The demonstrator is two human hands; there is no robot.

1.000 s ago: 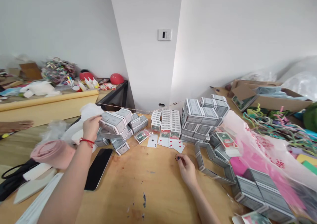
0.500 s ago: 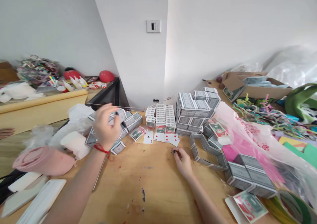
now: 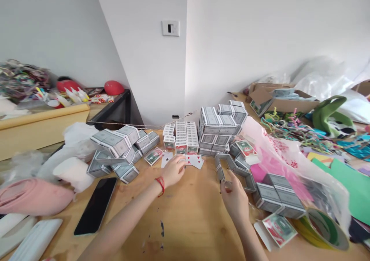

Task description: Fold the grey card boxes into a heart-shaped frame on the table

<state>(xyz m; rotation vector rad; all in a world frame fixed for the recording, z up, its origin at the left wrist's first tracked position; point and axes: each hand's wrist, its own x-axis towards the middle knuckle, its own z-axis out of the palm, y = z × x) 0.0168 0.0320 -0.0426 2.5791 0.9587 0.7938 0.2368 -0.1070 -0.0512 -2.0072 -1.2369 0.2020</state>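
My left hand (image 3: 173,171), a red string round its wrist, reaches over a row of face-up playing cards (image 3: 197,161). Its fingers are bent but loosely apart, with nothing visible in them; some fingertips are hidden. My right hand (image 3: 235,199) is at the near left corner of an angular grey frame (image 3: 249,182) built from card-back-patterned pieces. Thumb and fingers are apart there; whether they touch the frame I cannot tell. Behind the cards stand columns of small card boxes (image 3: 181,132). A boxed deck (image 3: 154,156) lies left of the cards.
Grey patterned blocks are stacked at right (image 3: 216,128) and piled at left (image 3: 115,141). A black phone (image 3: 96,206) lies at left, near a pink roll (image 3: 36,195). On the right are an open card box (image 3: 279,230), a tape roll (image 3: 322,228) and plastic bags (image 3: 289,157).
My left hand has moved from the left block pile right to the cards, uncovering the phone. My right hand has shifted right to the grey frame. The view has turned slightly right.
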